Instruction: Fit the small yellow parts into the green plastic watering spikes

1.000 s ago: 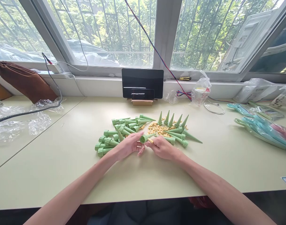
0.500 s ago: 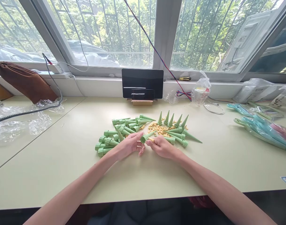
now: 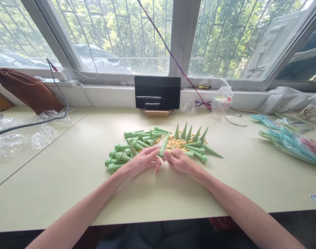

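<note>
Cone is located between the hands, pinched near its base by the left hand. Since the preceding view it has swung from a slant, mouth facing the wearer, to a steeper stance with tip up; the mouth is out of sight. Right hand has thumb and forefinger pressed together at the base, apparently pinching a yellow peg. In judgement, the turn presents the cone's side to the right hand; whether the peg enters it cannot be told. A cone pile lies beside and beyond the left hand; loose pegs and five upright cones are beyond the right. Counter is pale, seamed well left of the left hand. Beyond both hands stand a tablet, a phone and a window; teal bags lie well right of the right hand.
</note>
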The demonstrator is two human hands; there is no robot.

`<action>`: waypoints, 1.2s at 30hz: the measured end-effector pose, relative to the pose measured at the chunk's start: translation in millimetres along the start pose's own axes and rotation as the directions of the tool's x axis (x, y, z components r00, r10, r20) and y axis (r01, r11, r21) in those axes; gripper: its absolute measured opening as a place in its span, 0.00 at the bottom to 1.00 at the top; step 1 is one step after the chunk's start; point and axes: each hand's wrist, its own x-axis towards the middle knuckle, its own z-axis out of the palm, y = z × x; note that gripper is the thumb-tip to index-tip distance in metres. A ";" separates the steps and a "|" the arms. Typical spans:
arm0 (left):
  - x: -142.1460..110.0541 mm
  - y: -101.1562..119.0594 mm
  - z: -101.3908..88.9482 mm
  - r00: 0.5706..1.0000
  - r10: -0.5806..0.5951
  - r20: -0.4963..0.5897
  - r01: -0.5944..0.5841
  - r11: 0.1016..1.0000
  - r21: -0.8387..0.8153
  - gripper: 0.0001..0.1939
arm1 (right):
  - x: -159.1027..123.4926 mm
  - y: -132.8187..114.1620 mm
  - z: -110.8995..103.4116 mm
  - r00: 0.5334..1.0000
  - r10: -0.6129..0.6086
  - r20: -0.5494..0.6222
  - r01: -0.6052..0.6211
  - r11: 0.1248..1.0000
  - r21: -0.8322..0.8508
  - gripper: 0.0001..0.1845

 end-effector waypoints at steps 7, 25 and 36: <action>-0.9 5.4 10.7 1.000 0.011 -0.011 -0.010 0.994 0.112 0.21 | 0.0 -10.0 -3.3 0.999 0.036 -0.008 -0.035 0.998 0.054 0.35; -0.7 7.9 12.7 0.989 0.134 -0.058 -0.094 0.889 0.448 0.25 | 1.3 -2.2 -4.7 0.999 0.042 -0.012 -0.042 0.999 0.002 0.36; 1.1 -3.8 6.9 0.962 0.235 -0.136 -0.115 0.808 0.578 0.18 | 0.5 -4.0 -5.2 0.997 0.075 0.009 -0.075 0.997 -0.004 0.36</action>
